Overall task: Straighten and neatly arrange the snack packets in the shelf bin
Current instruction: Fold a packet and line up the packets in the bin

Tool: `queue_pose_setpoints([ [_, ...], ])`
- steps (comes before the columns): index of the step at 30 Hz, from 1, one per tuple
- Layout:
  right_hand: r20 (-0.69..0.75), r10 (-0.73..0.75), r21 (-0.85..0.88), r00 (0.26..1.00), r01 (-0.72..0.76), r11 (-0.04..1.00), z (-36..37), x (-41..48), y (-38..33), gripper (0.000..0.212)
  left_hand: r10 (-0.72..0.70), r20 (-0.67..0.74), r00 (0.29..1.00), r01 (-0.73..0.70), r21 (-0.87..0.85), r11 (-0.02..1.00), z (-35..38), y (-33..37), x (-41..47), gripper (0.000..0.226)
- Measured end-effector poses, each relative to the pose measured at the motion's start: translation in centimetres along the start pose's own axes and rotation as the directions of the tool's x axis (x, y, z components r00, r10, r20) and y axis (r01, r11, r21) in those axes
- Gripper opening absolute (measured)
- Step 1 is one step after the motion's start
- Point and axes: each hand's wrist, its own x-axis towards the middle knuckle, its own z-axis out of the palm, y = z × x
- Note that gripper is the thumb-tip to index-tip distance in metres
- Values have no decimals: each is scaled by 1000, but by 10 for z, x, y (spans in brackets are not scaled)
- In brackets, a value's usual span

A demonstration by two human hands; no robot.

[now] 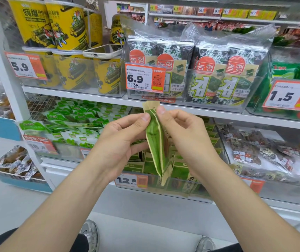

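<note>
Both hands raised in front of the shelves, one packet between them. Left grip [120,140] has thumb and curled fingers pinching the upper left edge of the green-and-tan snack packet [154,140]. Right grip [183,135] pinches the same packet from the other side, thumb near the top and fingers curled behind. The packet is upright, nearly edge-on to the camera, slightly tilted; its top pokes above both thumbs and its bottom corner hangs below the wrists.

Directly behind and below the grips is the clear shelf bin [182,190], with more green-and-tan packets [136,165] standing in it, rows uneven. The held packet is clear of the bin, in the air in front of it. A 12.8 price tag [131,180] is on the bin front, below the left grip.

Left of the left grip there is a bin of green-white packets [72,124]. Right of the right grip lie brown snack bags [254,148]. Above the grips, on the next shelf, stand seaweed packs [209,75] with a 6.9 tag [144,78]. Up and to the left are yellow canisters [65,24], with a phone [102,51] lying flat on top of the lower ones. Shoes [91,233] are visible on the floor under the forearms.
</note>
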Motion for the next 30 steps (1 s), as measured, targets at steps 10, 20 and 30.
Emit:
queue_pose_setpoints([
  [10, 83, 89, 167, 993, -102, 981, 6, -1, 0, 33, 14, -13, 1000, -14, 9, 1000, 0, 0, 4, 19],
  [20, 153, 46, 173, 987, -72, 982, 2, 4, 1, 26, 66, 14, 998, -66, 47, 997, 2, 5, 1, 6],
  [30, 164, -111, -199, 980, 143, 969, -1, 2, -1, 24, 100, -120, 988, -103, -19, 995, -3, 10, 5, 16],
])
